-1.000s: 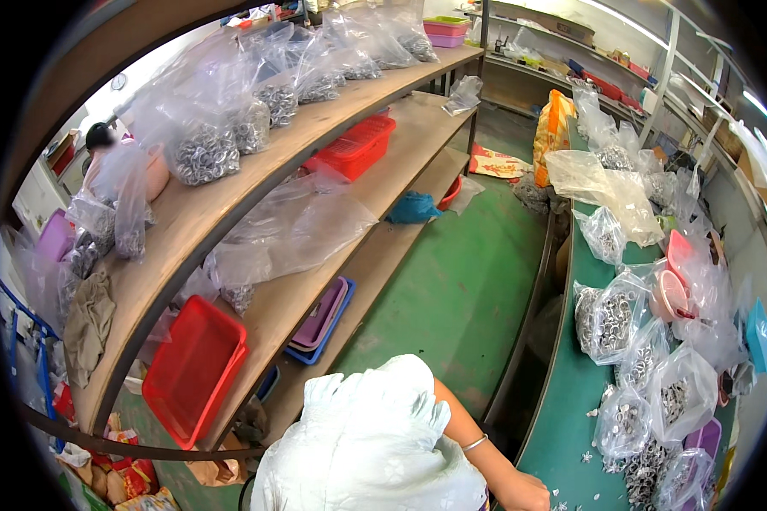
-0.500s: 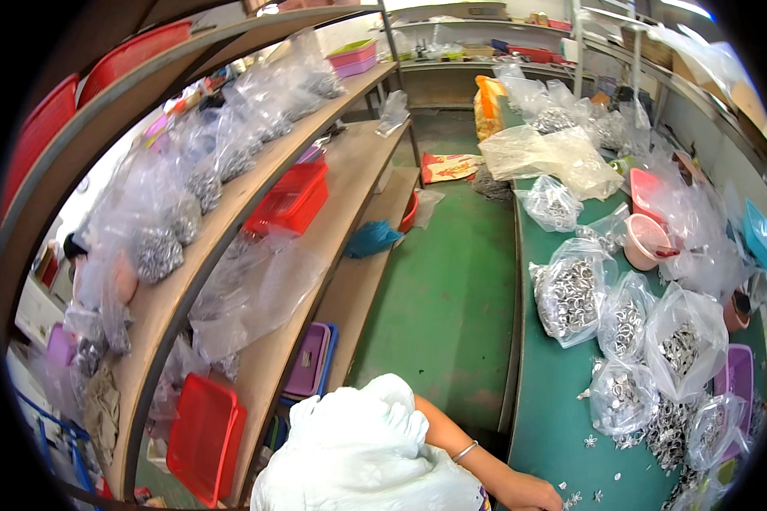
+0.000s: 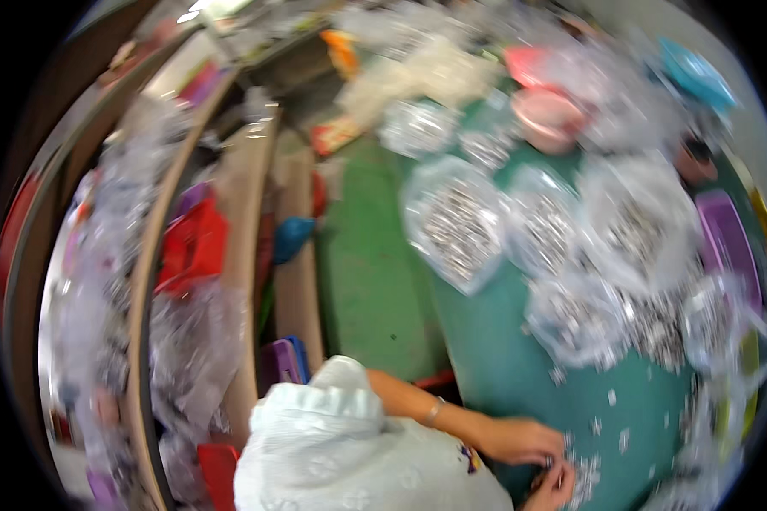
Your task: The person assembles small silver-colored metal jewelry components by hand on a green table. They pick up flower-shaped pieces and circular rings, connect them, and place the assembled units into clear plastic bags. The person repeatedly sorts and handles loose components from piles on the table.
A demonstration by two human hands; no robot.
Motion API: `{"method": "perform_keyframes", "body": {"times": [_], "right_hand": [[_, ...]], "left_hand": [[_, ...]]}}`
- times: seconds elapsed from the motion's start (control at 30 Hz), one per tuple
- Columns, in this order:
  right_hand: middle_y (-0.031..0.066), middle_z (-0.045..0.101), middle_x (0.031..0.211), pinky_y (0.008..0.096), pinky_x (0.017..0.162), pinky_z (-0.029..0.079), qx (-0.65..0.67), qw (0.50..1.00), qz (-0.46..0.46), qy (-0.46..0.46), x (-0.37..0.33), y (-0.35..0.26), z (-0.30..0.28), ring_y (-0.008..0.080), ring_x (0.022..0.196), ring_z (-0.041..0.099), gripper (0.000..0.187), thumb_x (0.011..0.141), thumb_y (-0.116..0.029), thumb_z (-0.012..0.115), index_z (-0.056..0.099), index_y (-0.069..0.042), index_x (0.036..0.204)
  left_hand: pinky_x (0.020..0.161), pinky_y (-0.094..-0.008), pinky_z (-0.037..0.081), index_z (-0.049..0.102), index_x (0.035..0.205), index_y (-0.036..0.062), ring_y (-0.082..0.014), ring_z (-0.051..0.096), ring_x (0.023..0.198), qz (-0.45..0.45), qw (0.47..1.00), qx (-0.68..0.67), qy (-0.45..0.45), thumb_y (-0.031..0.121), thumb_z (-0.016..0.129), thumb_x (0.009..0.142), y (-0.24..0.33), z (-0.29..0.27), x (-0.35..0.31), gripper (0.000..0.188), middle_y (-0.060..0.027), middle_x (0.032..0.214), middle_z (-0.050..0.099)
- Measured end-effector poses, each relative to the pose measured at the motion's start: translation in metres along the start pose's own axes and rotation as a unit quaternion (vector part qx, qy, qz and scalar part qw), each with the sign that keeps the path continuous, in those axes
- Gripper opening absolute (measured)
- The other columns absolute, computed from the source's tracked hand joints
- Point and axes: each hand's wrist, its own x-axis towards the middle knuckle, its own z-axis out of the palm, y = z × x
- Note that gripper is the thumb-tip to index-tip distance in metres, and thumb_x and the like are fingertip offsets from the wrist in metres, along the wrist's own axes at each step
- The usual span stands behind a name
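My left hand (image 3: pixel 524 440), with a bracelet at the wrist, reaches over the green tabletop (image 3: pixel 503 366). Its fingertips are pinched together close to those of my right hand (image 3: pixel 555 486), which comes in at the lower edge with fingers curled. Something small and dark shows between the two hands, but motion blur hides what it is. Just right of my fingers lies a scatter of small silvery metal pieces (image 3: pixel 585 477). Farther up the table, clear plastic bags (image 3: pixel 458 228) hold many such metal parts, and a loose heap (image 3: pixel 656 334) lies beside them.
A pink bowl (image 3: pixel 547 119), a purple tray (image 3: pixel 728 243) and a blue basin (image 3: pixel 697 75) stand along the table's far right side. Left of the green floor aisle (image 3: pixel 366 255), wooden shelves (image 3: pixel 249 255) carry bagged parts and red bins (image 3: pixel 194 243).
My view has swung right and down toward the table. Both hands now show together over the small pieces; before, only my left hand was visible at the lower edge.
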Motion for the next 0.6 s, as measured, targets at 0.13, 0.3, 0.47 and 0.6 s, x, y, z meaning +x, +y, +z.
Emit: {"method": "perform_keyframes", "body": {"times": [0.13,0.3,0.47,0.6], "right_hand": [[-0.0018,0.044,0.062,0.0183,0.044,0.028,0.061,0.998,-0.028,0.023,-0.005,0.005,-0.007,0.0035,0.05,0.037,0.006,0.088,-0.007,0.052,0.055,-0.001,0.089],[-0.0012,0.048,0.067,0.0169,0.047,0.032,0.044,0.997,-0.021,0.061,-0.023,0.002,-0.021,0.003,0.053,0.04,0.007,0.087,-0.003,0.053,0.057,-0.001,0.092],[-0.0023,0.049,0.07,0.0159,0.047,0.03,0.042,0.997,-0.049,0.039,-0.031,0.008,-0.028,0.0021,0.054,0.039,0.007,0.086,-0.003,0.054,0.059,-0.001,0.092],[-0.0028,0.05,0.072,0.0159,0.046,0.028,0.061,0.996,-0.049,0.039,-0.033,0.015,-0.033,0.0015,0.055,0.038,0.007,0.086,-0.003,0.054,0.059,-0.001,0.091]], "left_hand": [[0.077,-0.0363,0.046,0.054,0.102,0.0029,-0.0309,0.054,0.092,-0.013,0.998,0.058,0.017,0.001,0.059,0.078,0.015,-0.009,0.006,0.024,-0.0112,0.102,0.053],[0.08,-0.0371,0.042,0.056,0.1,0.0042,-0.029,0.053,0.094,-0.003,0.979,0.189,0.071,-0.001,0.06,0.075,0.015,-0.022,0.007,0.026,-0.0099,0.099,0.054],[0.079,-0.0342,0.039,0.06,0.094,0.0049,-0.0259,0.054,0.093,-0.09,0.891,0.365,0.254,0.0,0.064,0.072,0.015,-0.056,-0.027,0.023,-0.009,0.095,0.058],[0.079,-0.035,0.039,0.061,0.094,0.0053,-0.0263,0.054,0.093,-0.144,0.784,0.48,0.365,0.0,0.065,0.072,0.005,-0.104,-0.051,0.023,-0.0095,0.095,0.059]]}}
